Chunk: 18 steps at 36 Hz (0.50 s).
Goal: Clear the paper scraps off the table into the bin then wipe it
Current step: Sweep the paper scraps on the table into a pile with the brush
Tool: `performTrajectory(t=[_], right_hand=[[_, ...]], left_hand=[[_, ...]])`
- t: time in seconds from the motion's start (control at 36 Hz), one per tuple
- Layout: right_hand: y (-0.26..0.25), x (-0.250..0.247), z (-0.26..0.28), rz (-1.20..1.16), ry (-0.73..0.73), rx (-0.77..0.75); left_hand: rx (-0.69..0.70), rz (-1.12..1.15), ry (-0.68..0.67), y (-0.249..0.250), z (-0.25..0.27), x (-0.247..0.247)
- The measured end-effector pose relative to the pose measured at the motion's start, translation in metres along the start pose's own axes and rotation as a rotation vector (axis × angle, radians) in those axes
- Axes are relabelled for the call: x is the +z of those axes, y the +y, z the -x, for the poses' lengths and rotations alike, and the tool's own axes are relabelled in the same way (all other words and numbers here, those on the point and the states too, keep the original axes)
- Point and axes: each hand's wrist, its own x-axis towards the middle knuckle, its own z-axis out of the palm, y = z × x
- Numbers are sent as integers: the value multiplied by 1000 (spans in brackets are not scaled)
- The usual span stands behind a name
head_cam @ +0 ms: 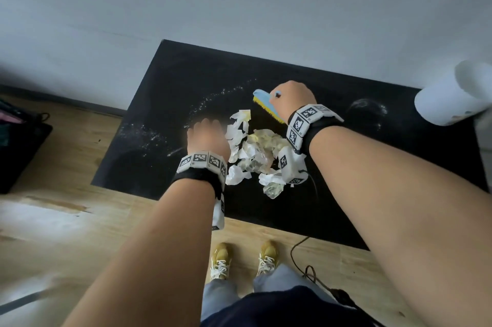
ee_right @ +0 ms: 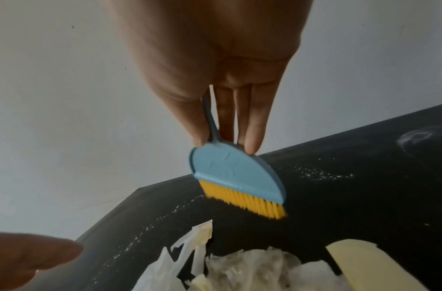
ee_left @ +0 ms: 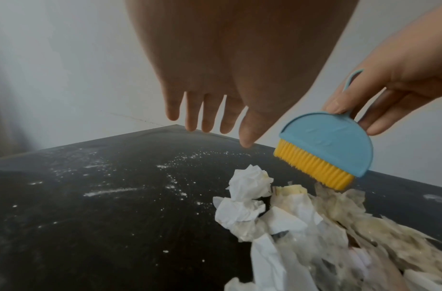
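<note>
You are facing a plain pale grey-white wall [head_cam: 239, 2], evenly lit by soft diffuse light with no hard shadows. A dark skirting strip [head_cam: 66, 99] runs along its base at your left. The floor [head_cam: 66, 167] is light wood-look planking, with a pale worn patch at the lower left. A dark bag or mat [head_cam: 18, 151] lies on the floor at the far left. A thin black cable [head_cam: 300, 255] trails across the floor at your right.
</note>
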Motion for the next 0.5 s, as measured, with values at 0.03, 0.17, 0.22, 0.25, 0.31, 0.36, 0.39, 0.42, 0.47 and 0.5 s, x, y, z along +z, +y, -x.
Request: performTrajectory(t=[0.03, 0.17, 0.22, 0.25, 0.31, 0.36, 0.39, 0.42, 0.47, 0.5], right_hand=[[-3, 1, -4, 25, 0, 3], [-23, 15, -22, 77, -87, -23], [-32, 21, -24, 76, -129, -21], [-36, 23, -24, 76, -150, -21], [-43, 26, -24, 71, -192, -21], [-49, 29, -22, 45, -218, -23], [-51, 31, -21, 37, -229, -31], [-52, 31, -19, 36, -244, -45], [-52, 30, -14, 42, -288, -98], [-51, 29, -10, 49, -305, -135]], left_hand=[[-3, -4, 1, -3, 0, -1], [-15, -44, -7, -18, -1, -1], [-21, -51, -20, -23, -1, -2], [-29, -46, -29, -25, -1, -2], [-47, -35, -46, -28, 0, -1], [-57, -33, -48, -31, 2, 0], [-63, -31, -50, -31, 3, 1], [-70, -28, -50, -32, 5, 2], [-82, -21, -43, -32, 7, 2], [-86, -18, -40, -32, 8, 2]])
